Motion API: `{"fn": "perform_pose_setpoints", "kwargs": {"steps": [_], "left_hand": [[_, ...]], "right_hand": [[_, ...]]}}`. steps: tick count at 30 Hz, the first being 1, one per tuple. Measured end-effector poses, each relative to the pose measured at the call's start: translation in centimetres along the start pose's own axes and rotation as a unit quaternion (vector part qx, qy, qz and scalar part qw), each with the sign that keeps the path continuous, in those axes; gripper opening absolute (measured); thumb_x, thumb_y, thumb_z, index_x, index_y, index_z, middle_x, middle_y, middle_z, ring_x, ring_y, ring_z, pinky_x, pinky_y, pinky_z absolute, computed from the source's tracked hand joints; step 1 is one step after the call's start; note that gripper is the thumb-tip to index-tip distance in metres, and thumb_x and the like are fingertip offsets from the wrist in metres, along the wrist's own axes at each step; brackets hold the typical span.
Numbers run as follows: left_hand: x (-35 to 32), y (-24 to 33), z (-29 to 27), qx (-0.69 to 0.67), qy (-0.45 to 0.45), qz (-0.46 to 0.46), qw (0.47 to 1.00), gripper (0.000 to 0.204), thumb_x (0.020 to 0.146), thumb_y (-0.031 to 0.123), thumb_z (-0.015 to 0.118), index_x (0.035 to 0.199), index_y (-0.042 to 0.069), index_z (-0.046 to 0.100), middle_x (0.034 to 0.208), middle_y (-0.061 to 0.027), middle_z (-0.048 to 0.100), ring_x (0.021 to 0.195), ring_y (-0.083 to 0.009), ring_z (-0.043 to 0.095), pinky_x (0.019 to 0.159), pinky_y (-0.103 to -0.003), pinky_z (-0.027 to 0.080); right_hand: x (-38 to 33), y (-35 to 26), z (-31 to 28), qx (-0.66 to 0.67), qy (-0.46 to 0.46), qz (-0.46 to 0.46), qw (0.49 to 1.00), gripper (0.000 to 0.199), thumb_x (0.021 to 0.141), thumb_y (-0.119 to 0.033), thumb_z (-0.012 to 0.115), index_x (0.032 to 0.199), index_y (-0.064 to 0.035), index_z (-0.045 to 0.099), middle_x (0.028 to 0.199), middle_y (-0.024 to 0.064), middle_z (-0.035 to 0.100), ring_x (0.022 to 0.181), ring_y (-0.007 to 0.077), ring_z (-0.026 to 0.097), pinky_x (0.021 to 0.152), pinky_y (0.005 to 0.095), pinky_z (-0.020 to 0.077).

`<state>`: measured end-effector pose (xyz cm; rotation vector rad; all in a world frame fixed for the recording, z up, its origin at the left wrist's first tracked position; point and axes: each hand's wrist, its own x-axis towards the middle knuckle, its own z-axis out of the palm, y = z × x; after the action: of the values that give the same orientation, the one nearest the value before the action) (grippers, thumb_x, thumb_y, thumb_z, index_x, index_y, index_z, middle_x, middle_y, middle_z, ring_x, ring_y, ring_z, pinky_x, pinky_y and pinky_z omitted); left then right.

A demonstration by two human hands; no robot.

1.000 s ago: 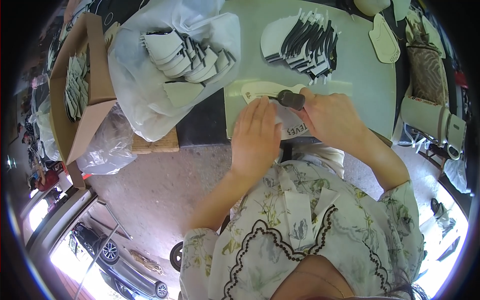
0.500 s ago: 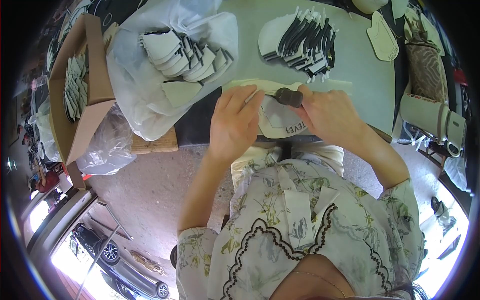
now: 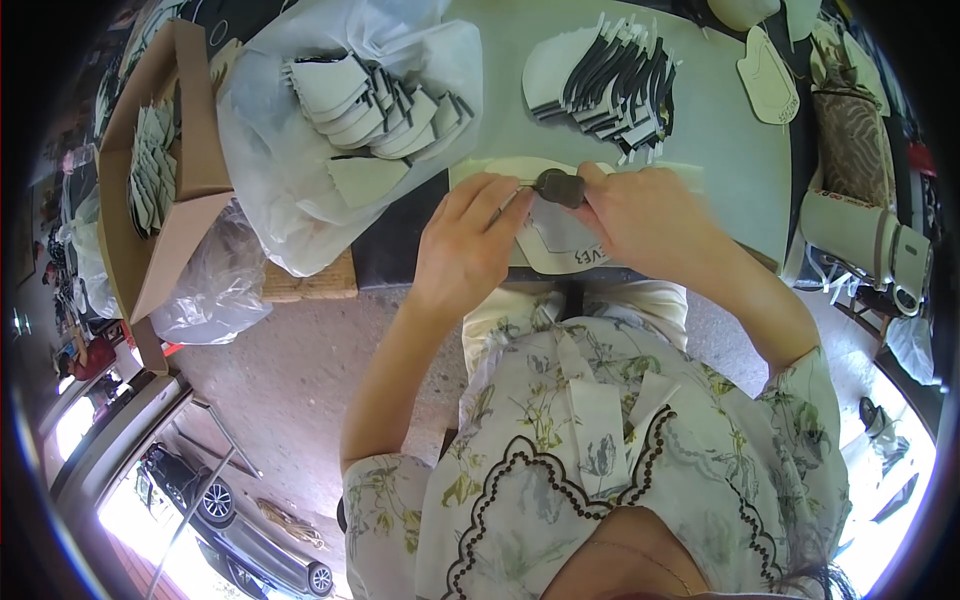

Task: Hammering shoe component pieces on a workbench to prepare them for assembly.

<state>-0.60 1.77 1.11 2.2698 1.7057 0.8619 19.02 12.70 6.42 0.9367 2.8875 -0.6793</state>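
A cream, shoe-shaped flat piece lies at the near edge of the pale green table. My left hand presses down on its left side, fingertips at its top edge. My right hand grips a small dark grey round tool and holds it against the top of the piece. A thin pale strip runs along the piece's upper edge between both hands.
A fanned stack of white and black cut pieces lies behind my hands. A white plastic bag holds more cut pieces at the left. A cardboard box stands further left. Cream insole shapes and a sewing machine sit at the right.
My left hand slid from the piece's lower left up to its top edge near the tool. My right hand stayed on the tool, shifting slightly.
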Motion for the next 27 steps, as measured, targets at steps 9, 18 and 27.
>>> {"fn": "perform_pose_setpoints", "kwargs": {"steps": [9, 18, 27], "left_hand": [[-0.2, -0.6, 0.2, 0.019, 0.012, 0.016, 1.000, 0.029, 0.073, 0.003, 0.066, 0.102, 0.001, 0.069, 0.109, -0.0081, 0.062, 0.104, -0.0266, 0.060, 0.083, -0.038, 0.052], [-0.5, -1.0, 0.9, -0.029, 0.068, -0.005, 0.997, 0.017, 0.076, 0.000, 0.067, 0.093, 0.001, 0.064, 0.107, -0.0103, 0.063, 0.093, -0.0286, 0.065, 0.076, -0.036, 0.054], [-1.3, -0.8, 0.7, -0.128, 0.088, -0.097, 0.983, 0.032, 0.078, -0.002, 0.070, 0.105, 0.001, 0.053, 0.107, -0.0147, 0.063, 0.090, -0.0341, 0.064, 0.072, -0.038, 0.055]], "right_hand": [[0.6, 0.0, -0.1, -0.011, -0.036, -0.011, 0.999, 0.034, 0.097, -0.031, 0.053, 0.085, 0.0006, 0.053, 0.060, 0.0151, 0.061, 0.057, 0.0356, 0.063, 0.050, 0.0436, 0.0489], [2.5, -0.2, -2.0, 0.030, -0.012, -0.059, 0.998, 0.030, 0.096, -0.030, 0.054, 0.090, -0.0010, 0.053, 0.061, 0.0152, 0.059, 0.060, 0.0373, 0.062, 0.052, 0.0468, 0.0487], [1.8, -0.8, -2.1, 0.032, -0.047, -0.060, 0.997, 0.030, 0.096, -0.030, 0.054, 0.087, -0.0008, 0.055, 0.060, 0.0152, 0.059, 0.060, 0.0376, 0.062, 0.054, 0.0457, 0.0481]]}}
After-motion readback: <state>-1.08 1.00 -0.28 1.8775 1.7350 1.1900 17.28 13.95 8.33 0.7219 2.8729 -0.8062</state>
